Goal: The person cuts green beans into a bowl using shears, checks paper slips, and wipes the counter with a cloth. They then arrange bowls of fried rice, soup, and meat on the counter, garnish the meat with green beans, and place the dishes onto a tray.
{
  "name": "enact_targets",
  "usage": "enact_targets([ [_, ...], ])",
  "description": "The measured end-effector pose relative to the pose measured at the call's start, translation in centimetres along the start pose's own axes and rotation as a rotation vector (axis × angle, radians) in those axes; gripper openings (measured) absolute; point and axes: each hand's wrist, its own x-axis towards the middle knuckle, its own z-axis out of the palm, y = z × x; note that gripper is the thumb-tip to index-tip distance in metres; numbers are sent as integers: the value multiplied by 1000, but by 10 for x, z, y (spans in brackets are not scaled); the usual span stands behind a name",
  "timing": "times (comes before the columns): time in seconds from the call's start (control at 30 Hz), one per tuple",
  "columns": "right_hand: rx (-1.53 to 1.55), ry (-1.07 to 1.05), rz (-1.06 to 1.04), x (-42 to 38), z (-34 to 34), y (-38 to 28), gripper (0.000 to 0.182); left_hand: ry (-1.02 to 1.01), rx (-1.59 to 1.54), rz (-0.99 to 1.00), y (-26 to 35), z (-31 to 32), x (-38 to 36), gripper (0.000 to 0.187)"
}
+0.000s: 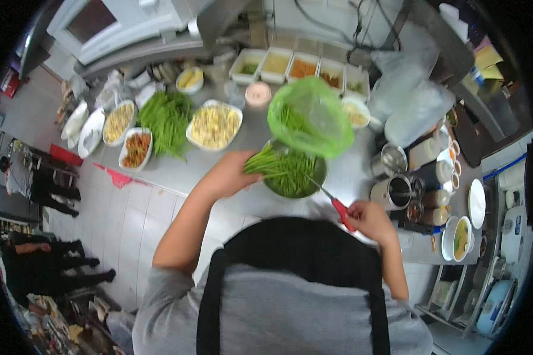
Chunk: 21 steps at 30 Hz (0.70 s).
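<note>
In my left hand (234, 174) is a bunch of long thin green stalks (263, 162), the fingers closed round it. The stalk ends reach over a metal bowl (324, 173) holding cut green pieces (295, 176). My right hand (368, 221) grips the red handles of a pair of scissors (341, 212). Their blades point up and left into the bowl's right side, among the greens. Just behind the bowl lies a green plastic bag (331, 127) with more green stalks in it.
Leafy greens (164, 121) and a white dish of pale yellow chunks (215, 126) stand left on the steel table. White food containers (276, 64) line the back. Metal pots (389, 161) and jars are to the right. Two people (38, 186) stand far left.
</note>
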Motion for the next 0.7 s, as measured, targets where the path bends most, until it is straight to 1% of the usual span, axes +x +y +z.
enact_targets([
  [0.03, 2, 31, -12, -6, -2, 5, 26, 144, -17, -1, -5, -8, -11, 32],
  [0.07, -5, 99, -29, -12, -9, 10, 25, 287, -38, 40, -15, -15, -16, 38],
  [0.1, -8, 189, -9, -21, -18, 4, 22, 326, -63, 59, -27, -20, -19, 42],
  [0.13, -3, 270, 17, -31, -21, -1, 19, 422, 0, 103, -47, -20, -22, 38],
  [0.17, 14, 304, 79, -39, -21, 4, 20, 459, 19, 112, -70, -16, -25, 37],
  [0.2, 39, 322, 143, -46, -17, 10, 22, 470, 44, 47, -97, -8, -24, 34],
  [0.23, 6, 317, 180, -49, -10, 21, 23, 610, 277, 179, -99, 8, -26, 35],
  [0.27, -26, 296, 222, -49, -1, 34, 24, 575, 282, -6, -112, 23, -26, 36],
  [0.3, -15, 265, 241, -49, 9, 46, 34, 641, 353, -63, -141, 42, -22, 39],
  [0.33, -30, 288, 259, -47, 15, 47, 35, 651, 415, -85, -151, 52, -15, 42],
  [0.37, -43, 308, 281, -44, 22, 44, 36, 671, 471, -90, -162, 58, -8, 46],
  [0.4, -56, 325, 304, -42, 29, 44, 38, 689, 526, -97, -153, 62, -3, 50],
  [0.43, -79, 327, 295, -34, 39, 52, 35, 675, 547, -78, -149, 62, 4, 51],
  [0.5, -148, 474, 190, -21, 52, 53, 29, 645, 583, -42, -139, 61, 22, 54],
  [0.53, -182, 546, 137, -15, 58, 50, 26, 619, 617, -57, -134, 62, 27, 55],
  [0.57, -162, 584, 135, -11, 60, 49, 22, 594, 652, -73, -129, 63, 31, 56],
  [0.7, -240, 650, 145, 8, 69, 56, 17, 540, 696, -102, -133, 64, 40, 61],
])
